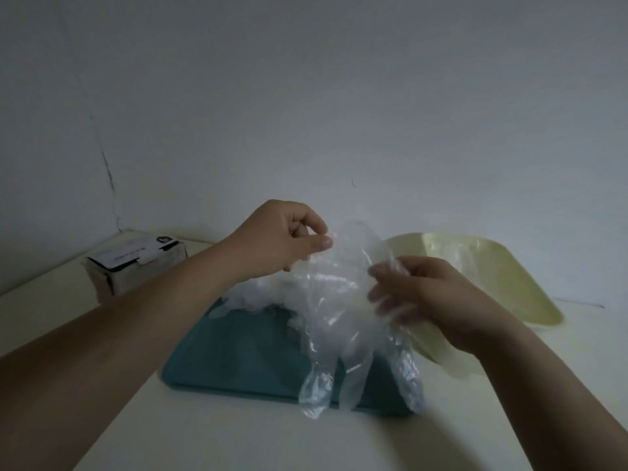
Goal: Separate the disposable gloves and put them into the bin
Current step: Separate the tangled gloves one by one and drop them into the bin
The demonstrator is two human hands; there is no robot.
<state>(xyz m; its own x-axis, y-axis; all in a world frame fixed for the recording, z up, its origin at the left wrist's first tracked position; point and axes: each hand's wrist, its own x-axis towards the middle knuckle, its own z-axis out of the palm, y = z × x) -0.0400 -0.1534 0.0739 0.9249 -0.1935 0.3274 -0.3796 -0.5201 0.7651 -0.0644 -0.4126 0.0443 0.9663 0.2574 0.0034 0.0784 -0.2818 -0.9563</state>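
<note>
Right hand point(438, 300) blurred behind glove point(334, 300); box point(136, 266) label unreadable.

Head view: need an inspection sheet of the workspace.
Surface: pale table, dim light.
Job's things: held glove hangs fingers-down over teal tray, layer count unclear; glove pile on the tray's far end; pale green bin at right, contents unclear.
Clutter: box at far left.
Hands: left hand pinches the glove's top; right hand grips its right edge.
Cables: nothing seen.
Surroundings: plain wall with a crack at left.
</note>
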